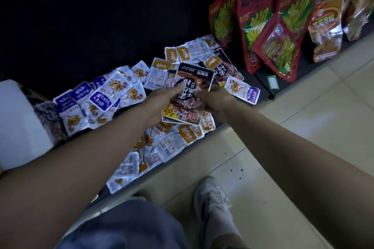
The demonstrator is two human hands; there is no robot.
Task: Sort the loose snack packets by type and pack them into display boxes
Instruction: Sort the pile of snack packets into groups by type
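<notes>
while two hands (162,100) (217,102) grip one packet stack (193,79) — one shoe (212,198) stands.

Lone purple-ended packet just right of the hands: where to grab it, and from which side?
Pinch the purple end of the lone packet, coming from the right, aisle side. It lies flat with that end clear, while its other end meets the pile. The right hand is nearest, but it and the left hand grip the black packet stack.
</notes>
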